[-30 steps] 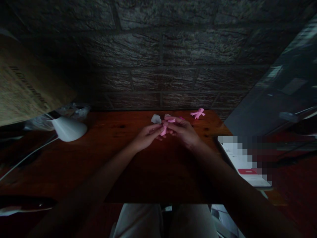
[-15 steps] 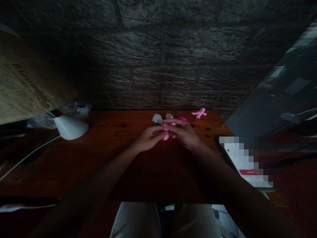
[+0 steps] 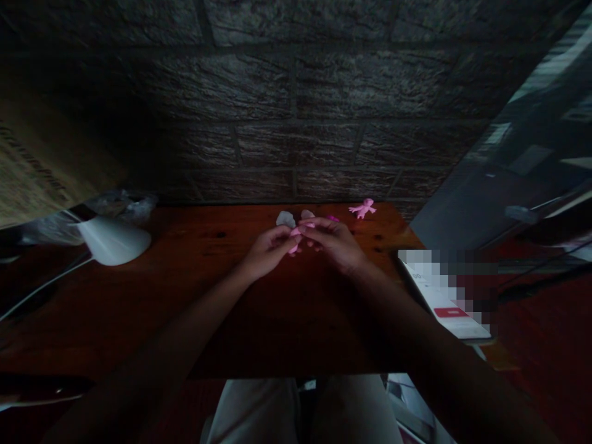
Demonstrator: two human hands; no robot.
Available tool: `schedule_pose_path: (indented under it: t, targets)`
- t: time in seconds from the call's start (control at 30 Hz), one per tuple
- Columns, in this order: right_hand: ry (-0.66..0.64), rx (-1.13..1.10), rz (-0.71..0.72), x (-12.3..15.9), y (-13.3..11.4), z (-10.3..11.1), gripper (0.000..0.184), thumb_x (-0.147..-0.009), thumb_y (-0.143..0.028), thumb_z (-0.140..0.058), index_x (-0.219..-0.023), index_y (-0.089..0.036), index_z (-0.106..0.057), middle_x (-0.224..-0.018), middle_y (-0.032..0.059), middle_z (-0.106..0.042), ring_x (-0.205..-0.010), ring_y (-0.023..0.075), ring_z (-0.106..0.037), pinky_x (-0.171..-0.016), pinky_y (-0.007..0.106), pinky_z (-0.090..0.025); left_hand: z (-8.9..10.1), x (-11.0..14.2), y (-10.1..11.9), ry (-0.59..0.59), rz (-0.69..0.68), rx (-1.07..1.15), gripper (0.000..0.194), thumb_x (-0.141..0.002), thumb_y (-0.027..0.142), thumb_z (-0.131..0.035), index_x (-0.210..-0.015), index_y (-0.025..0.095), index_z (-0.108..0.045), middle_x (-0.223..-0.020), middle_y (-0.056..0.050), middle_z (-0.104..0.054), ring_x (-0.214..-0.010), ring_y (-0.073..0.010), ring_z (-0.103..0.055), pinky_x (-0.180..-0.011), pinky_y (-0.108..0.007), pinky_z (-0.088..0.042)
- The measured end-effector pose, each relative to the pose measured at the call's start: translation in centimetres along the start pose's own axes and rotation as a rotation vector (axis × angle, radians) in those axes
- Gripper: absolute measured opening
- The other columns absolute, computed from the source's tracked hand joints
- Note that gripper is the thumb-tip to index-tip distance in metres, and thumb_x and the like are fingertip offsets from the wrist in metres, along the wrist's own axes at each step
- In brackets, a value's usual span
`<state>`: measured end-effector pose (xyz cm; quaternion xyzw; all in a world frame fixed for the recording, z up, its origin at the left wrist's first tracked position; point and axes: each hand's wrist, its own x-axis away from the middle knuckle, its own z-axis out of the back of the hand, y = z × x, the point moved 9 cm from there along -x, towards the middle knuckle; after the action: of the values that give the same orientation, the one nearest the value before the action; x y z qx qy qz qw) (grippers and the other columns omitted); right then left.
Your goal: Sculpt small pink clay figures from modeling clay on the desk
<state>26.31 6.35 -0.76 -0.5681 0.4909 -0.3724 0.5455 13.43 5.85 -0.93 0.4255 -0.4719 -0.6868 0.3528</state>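
Both hands meet over the wooden table [image 3: 208, 265], closed on one piece of pink modelling clay [image 3: 294, 248]. My left hand [image 3: 267, 251] pinches it from the left. From the right, the thumb and fingers of my right hand [image 3: 341, 246] press on its upper part. Much of the clay is covered by the fingers, so its full shape is hidden. Just behind the hands lie a white lump [image 3: 285, 217], a pale pink lump [image 3: 307, 214] and a magenta lump [image 3: 332, 218], partly hidden. A small pink figure [image 3: 363, 209] with spread limbs stands farther right, apart from both hands.
A white lamp-like cone [image 3: 115, 239] with a cable stands on the left, below a large brown printed bag or box [image 3: 37, 160]. Crumpled clear plastic [image 3: 124, 206] lies behind it. A stone-block wall [image 3: 296, 142] borders the table's back. On the right is a screen-like white panel [image 3: 439, 302].
The view has shifted slightly, so everything sits a little farther left. The fingers have changed their hold on the pink clay, which stays between both hands.
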Motion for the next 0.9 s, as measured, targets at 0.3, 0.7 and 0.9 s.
schedule_pose_path:
  t: [0.3,0.7,0.9]
  targets:
    - [-0.007,0.2,0.059,-0.1,0.3,0.1,0.026,-0.08,-0.04,-0.078,-0.098,-0.022,-0.076,-0.081,0.0,-0.071,-0.069,0.0129,-0.062,-0.064,0.027,-0.05,1.2,0.7,2.1,0.18,-0.261,-0.488,0.023,-0.094,0.029,-0.067,-0.115,0.02,-0.068,-0.114,-0.009,-0.077,-0.102,-0.0203,-0.074,-0.093,-0.035,-0.059]
    - [-0.104,0.386,0.151,0.1,0.2,-1.0,0.023,-0.088,-0.041,-0.074,-0.099,-0.022,-0.08,-0.099,0.0051,-0.08,-0.092,0.0203,-0.073,-0.087,0.035,-0.056,1.3,1.1,3.2,0.166,-0.285,-0.643,0.02,-0.084,0.016,-0.075,-0.103,0.021,-0.072,-0.096,-0.002,-0.081,-0.083,-0.0162,-0.075,-0.076,-0.026,-0.059]
    - [-0.084,0.514,0.222,0.4,-0.6,-1.2,0.019,-0.092,-0.036,-0.07,-0.1,-0.023,-0.082,-0.098,0.0026,-0.082,-0.091,0.021,-0.076,-0.087,0.035,-0.056,1.1,1.1,2.9,0.142,-0.269,-0.694,0.023,-0.085,0.019,-0.074,-0.108,0.024,-0.076,-0.103,-0.003,-0.082,-0.085,-0.0179,-0.076,-0.08,-0.029,-0.06]
